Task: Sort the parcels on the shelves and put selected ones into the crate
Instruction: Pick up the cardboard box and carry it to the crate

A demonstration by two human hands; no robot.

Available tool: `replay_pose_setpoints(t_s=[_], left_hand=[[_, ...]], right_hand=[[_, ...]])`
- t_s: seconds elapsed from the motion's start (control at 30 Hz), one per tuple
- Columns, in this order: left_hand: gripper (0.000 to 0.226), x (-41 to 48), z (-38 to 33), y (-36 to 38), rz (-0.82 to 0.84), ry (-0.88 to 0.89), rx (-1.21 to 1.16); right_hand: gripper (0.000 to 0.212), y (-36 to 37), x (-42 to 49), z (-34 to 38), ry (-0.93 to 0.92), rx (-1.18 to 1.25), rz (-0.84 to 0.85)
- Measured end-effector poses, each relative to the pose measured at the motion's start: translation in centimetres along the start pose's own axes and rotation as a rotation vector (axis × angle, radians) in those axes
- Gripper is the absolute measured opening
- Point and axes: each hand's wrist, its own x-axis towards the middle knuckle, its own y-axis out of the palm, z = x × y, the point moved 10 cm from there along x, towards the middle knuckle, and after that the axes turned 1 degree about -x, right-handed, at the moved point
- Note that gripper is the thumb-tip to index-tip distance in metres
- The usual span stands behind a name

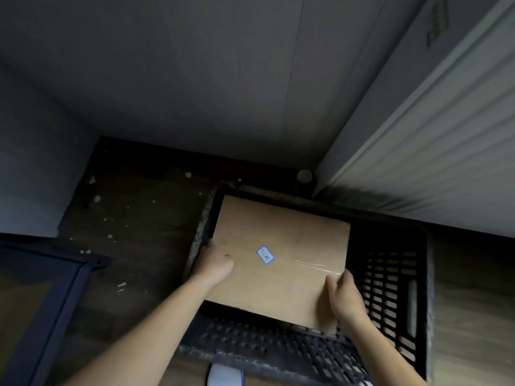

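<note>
A black slatted crate [390, 288] has a cardboard parcel [259, 299] held flat over its 9 o'clock half. The parcel looks nearly square, so its long axis cannot be told, and its taped seam runs 9 to 3 o'clock. The left hand [216, 261] grips its 9 o'clock edge and the right hand [344, 295] its 4 o'clock corner, with a blue-rimmed sticker [265, 254] mid-face between them.

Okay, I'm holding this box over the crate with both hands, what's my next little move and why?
Probably lower the box flat into the crate, then let go. The left hand and right hand both grip its side edges, and it already sits within the crate's walls, with open space to its right.
</note>
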Motion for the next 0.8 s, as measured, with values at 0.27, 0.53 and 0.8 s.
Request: replay_pose_setpoints(t_s=[0.27, 0.53, 0.8], left_hand=[[0.068, -2.8, -2.8, 5.7, 0.092, 0.207, 0.318], [0.066, -3.0, 0.9, 7.0, 0.29, 0.133, 0.299], [0.054, -13.9, -5.7, -1.1, 0.145, 0.215, 0.0]], right_hand=[[0.048, 2.2, 0.8, 0.9, 0.123, -0.268, -0.029], [0.059, 3.1, -0.8, 3.1, -0.115, -0.367, 0.117], [0.052, -1.4, -13.1, 15.7, -0.394, -0.14, 0.257]])
